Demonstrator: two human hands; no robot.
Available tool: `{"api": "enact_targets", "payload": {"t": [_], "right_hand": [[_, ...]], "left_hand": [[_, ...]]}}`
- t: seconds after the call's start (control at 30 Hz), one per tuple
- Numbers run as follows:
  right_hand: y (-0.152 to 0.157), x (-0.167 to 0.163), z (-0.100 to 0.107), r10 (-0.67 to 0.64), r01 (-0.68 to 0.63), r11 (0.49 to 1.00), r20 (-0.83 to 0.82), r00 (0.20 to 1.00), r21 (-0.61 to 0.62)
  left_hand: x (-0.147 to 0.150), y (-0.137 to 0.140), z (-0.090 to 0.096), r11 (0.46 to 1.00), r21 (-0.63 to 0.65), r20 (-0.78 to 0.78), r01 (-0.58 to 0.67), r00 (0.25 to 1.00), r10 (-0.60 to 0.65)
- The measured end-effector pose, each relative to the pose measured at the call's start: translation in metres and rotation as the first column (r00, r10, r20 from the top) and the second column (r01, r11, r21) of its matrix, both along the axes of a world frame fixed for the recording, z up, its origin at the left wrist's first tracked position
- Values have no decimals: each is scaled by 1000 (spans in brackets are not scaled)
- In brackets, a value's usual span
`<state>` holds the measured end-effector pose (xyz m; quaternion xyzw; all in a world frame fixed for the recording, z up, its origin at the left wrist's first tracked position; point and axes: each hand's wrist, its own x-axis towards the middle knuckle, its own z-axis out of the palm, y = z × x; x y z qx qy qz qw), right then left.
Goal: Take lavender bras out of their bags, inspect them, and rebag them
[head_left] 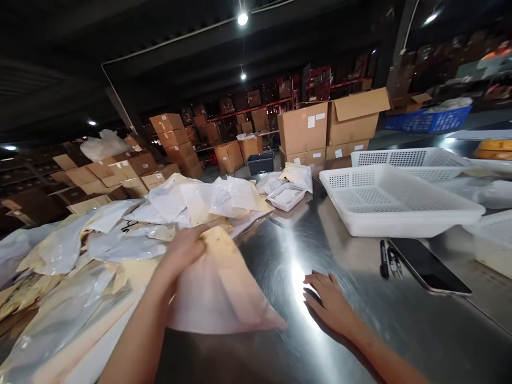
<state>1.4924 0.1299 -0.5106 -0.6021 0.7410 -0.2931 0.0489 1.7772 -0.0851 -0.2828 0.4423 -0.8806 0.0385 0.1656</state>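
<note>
Your left hand [187, 248] clutches a pale bag [210, 298] by its edge; your right hand [330, 303], fingers loosely spread, is over the tabletop [270, 256].

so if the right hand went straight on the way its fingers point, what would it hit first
Likely the bag held in the left hand, past some bare metal tabletop; the bag's height above it is unclear.

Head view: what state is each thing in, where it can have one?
Left hand: closed on the plastic bag
Right hand: open, holding nothing
Plastic bag: held near its upper edge
Phone: lying flat, screen dark
Black pen: lying down, cap unclear
Piled bags: heaped, overlapping
Front white basket: upright, open-topped
Ceiling lamps: lit
</note>
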Motion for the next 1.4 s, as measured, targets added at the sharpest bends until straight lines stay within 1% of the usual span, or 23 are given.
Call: {"api": "enact_targets", "payload": {"t": [0.03,0.1,0.2,0.27,0.37,0.5,0.6,0.63,0.7,0.77,0.8,0.83,0.87,0.9,0.93,0.97,1.0,1.03,1.07,1.13,1.23,1.3,1.4], "right_hand": [[0,0,2,-7,8,1000,31,1000,-14],[4,-1,7,-6,10,999,88,996,-43],[19,-1,8,28,-16,997,170,985,-70],[34,4,5,26,-16,999,196,980,-51],[54,20,-3,-24,19,999,155,988,34],[56,55,-9,-137,129,988,106,985,80],[48,85,-7,-156,147,987,152,976,68],[46,94,-6,-150,139,988,188,971,72],[46,105,-1,-153,128,987,309,939,97],[51,108,5,-180,117,981,507,843,153],[54,108,8,-195,106,978,614,765,179],[58,106,12,-206,91,976,705,678,198],[62,104,16,-207,73,976,774,598,205],[66,102,20,-200,60,978,822,534,199],[69,100,24,-189,45,980,853,486,192],[72,100,27,-180,22,982,878,444,190],[74,100,30,-174,-11,981,901,398,195],[76,101,32,-173,-51,978,924,342,202],[78,103,33,-173,-87,975,944,281,204],[81,108,31,-168,-116,975,971,170,189],[87,112,25,-199,-36,979,976,83,203],[91,108,22,-253,67,966,967,38,250],[98,87,24,-275,317,908,960,-43,274]], "left_hand": [[-23,-4,-1,998,42,26,41,999,-42],[-66,-5,-17,995,80,50,61,997,-66],[-105,12,-65,987,111,74,116,989,-125],[-106,32,-103,973,156,91,169,979,-185],[-87,64,-156,947,265,122,180,968,-218],[-69,102,-209,934,348,107,78,987,-122],[-66,127,-226,902,417,-77,108,994,-83],[-64,135,-227,882,444,-184,157,980,-81],[-55,154,-222,854,447,-421,266,905,-62],[-44,174,-213,831,435,-599,347,801,-21],[-38,184,-210,788,480,-636,386,772,9],[-34,193,-207,695,579,-638,426,768,61],[-32,202,-206,522,716,-608,464,781,139],[-31,210,-207,286,827,-548,483,806,224],[-33,216,-209,43,873,-475,485,828,297],[-36,222,-211,-158,860,-406,486,837,368],[-40,226,-214,-290,817,-352,498,829,434],[-46,229,-217,-354,779,-317,518,812,490],[-52,231,-219,-369,757,-305,540,791,531],[-63,234,-220,-364,733,-299,575,753,586],[-75,236,-216,-316,734,-323,601,718,616],[-77,232,-213,-243,749,-332,616,667,667],[-61,212,-208,-81,786,-329,613,525,785]]}}
